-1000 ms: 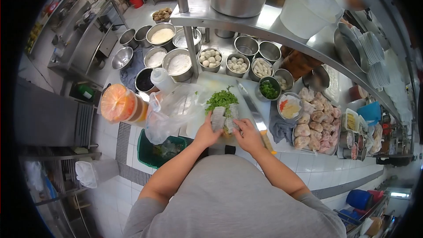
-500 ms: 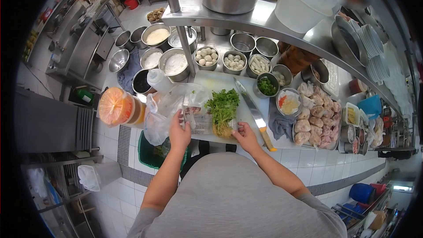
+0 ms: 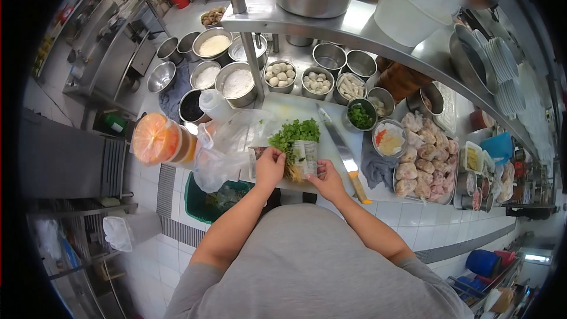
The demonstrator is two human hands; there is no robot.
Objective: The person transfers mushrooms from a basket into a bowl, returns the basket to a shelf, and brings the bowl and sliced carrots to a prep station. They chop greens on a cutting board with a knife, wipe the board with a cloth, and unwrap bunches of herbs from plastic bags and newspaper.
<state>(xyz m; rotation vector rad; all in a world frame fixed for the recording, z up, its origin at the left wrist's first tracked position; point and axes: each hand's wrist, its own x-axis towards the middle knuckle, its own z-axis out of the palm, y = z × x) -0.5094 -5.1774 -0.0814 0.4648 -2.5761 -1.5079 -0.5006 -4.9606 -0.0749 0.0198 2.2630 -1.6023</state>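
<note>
A bunch of leafy green herbs (image 3: 290, 132), which looks like coriander, lies on the white cutting board (image 3: 280, 106) with its pale root ends toward me. A sheet of printed newspaper (image 3: 306, 152) is folded part way over its stems from the right. My right hand (image 3: 328, 181) pinches the newspaper at its lower right edge. At the left side of the stems, my left hand (image 3: 270, 168) has its fingers closed on the paper's other part. To the right rests a large knife (image 3: 339, 145) with a yellow-ended handle.
A clear plastic bag (image 3: 227, 142) lies left of the board, beside a white squeeze bottle (image 3: 214, 105) and orange-topped tub (image 3: 156, 139). Metal bowls line the back, one holding chopped greens (image 3: 359, 115). A chicken tray (image 3: 426, 162) stands right; a steel shelf (image 3: 331, 23) overhangs.
My left hand has moved right, from the paper's left edge to the stems. The newspaper's right side has come up over the bunch, with my right hand holding it.
</note>
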